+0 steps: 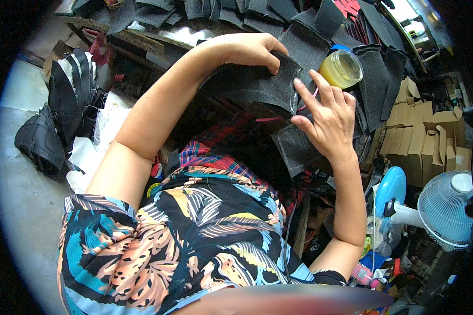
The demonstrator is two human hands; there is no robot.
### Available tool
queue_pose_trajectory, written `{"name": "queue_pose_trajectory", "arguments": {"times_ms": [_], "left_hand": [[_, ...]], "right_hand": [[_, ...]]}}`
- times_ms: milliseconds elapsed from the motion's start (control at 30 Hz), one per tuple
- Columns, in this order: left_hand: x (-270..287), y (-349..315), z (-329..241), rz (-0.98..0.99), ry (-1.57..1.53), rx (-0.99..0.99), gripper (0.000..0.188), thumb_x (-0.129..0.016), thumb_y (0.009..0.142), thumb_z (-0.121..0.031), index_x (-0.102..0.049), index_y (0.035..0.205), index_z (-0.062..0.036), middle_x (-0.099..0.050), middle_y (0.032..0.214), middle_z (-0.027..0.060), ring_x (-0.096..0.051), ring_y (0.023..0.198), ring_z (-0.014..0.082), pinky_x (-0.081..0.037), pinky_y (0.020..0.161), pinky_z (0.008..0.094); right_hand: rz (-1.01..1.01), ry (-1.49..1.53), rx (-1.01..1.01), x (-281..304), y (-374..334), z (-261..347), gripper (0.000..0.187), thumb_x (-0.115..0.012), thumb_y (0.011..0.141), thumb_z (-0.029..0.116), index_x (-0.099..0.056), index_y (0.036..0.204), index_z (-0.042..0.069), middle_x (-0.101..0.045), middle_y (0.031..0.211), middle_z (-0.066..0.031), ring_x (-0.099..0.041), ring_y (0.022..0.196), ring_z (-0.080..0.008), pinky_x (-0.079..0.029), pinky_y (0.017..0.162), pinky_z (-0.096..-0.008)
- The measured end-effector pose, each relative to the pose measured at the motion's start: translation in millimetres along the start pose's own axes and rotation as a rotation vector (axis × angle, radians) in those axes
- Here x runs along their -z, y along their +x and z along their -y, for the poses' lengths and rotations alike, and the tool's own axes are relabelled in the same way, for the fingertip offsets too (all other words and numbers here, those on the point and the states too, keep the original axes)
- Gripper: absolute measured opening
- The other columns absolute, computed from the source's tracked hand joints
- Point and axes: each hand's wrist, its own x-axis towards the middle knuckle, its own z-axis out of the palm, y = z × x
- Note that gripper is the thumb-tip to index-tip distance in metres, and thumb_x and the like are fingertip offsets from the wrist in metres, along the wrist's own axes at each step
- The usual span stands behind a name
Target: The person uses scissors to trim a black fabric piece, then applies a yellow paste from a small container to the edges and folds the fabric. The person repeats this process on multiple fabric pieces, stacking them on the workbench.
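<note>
My left hand (254, 48) grips a dark grey, felt-like fabric panel (252, 86) by its upper edge. The thumb bends over the front, and the other fingers are partly hidden. At the panel's right end runs a narrow whitish edge. Beside that edge is my right hand (331, 113), its fingers spread and the index fingertip at or very near the panel. Just beyond its fingers, a clear round jar (341, 69) of yellowish, glue-like stuff stands tilted in view. A thin pink strip shows below the panel, and another dark panel (295, 149) hangs lower down.
Many dark panels (257, 8) lie along the far table. Cardboard boxes (422, 131) are stacked at right, above a blue and white fan (446, 207). To the left, a bundle of black pieces (45, 139) and white cloth (97, 152) rest near the floor.
</note>
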Motion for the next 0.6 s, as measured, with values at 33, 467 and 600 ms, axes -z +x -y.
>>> {"name": "queue_pose_trajectory", "arguments": {"times_ms": [33, 467, 600], "left_hand": [[0, 0, 0, 0.012, -0.015, 0.013, 0.056, -0.068, 0.078, -0.016, -0.06, 0.128, 0.0068, -0.071, 0.106, 0.0102, -0.064, 0.091, 0.0141, -0.052, 0.085, 0.0286], [-3, 0, 7, -0.065, -0.037, 0.034, 0.061, -0.07, 0.077, -0.021, -0.059, 0.131, 0.0057, -0.07, 0.114, 0.0154, -0.065, 0.097, 0.0176, -0.051, 0.088, 0.0293], [-1, -6, 2, -0.179, -0.129, -0.082, 0.05, -0.068, 0.08, -0.018, -0.062, 0.124, 0.0042, -0.07, 0.108, 0.011, -0.063, 0.096, 0.016, -0.05, 0.089, 0.0284]], "right_hand": [[0.011, 0.007, 0.029, 6, -3, -2, 0.071, -0.038, 0.091, 0.073, -0.07, 0.124, 0.019, -0.057, 0.135, -0.0079, -0.055, 0.11, -0.0228, -0.037, 0.093, -0.0405], [0.017, 0.417, -0.022, 8, -4, -10, 0.052, -0.051, 0.092, 0.062, -0.077, 0.106, 0.019, -0.063, 0.126, -0.0072, -0.059, 0.1, -0.0257, -0.041, 0.09, -0.0402], [-0.033, 0.724, -0.196, 22, -16, -15, 0.055, -0.046, 0.096, 0.06, -0.077, 0.098, 0.014, -0.069, 0.108, -0.0074, -0.06, 0.099, -0.0274, -0.042, 0.091, -0.04]]}}
